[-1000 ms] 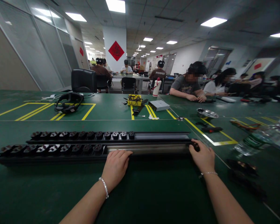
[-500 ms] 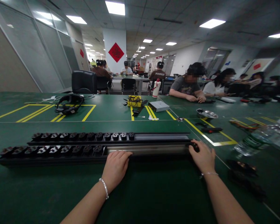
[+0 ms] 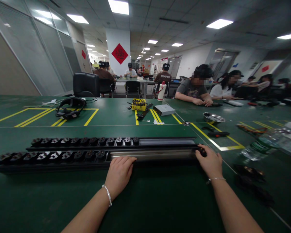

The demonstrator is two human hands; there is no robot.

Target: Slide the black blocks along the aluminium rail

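Two long black rails lie side by side across the green table. The near rail [image 3: 155, 154] carries several small black parts along its left half, and its right half is a bare channel. My left hand [image 3: 119, 173] rests on the near rail's middle with fingers curled over its front edge. At the rail's right end my right hand [image 3: 209, 161] is closed around a small black part [image 3: 203, 152]. The far rail [image 3: 167, 141] also holds a row of parts on its left half.
A clear water bottle [image 3: 262, 145] lies at the right, with dark parts [image 3: 251, 171] near it. A metal bowl [image 3: 213, 117], black headset [image 3: 69, 108], yellow box [image 3: 139, 104] and grey box [image 3: 164, 109] sit farther back. People work at the tables behind.
Hardly anything differs. Both hands stay on the near rail; the view has shifted slightly.
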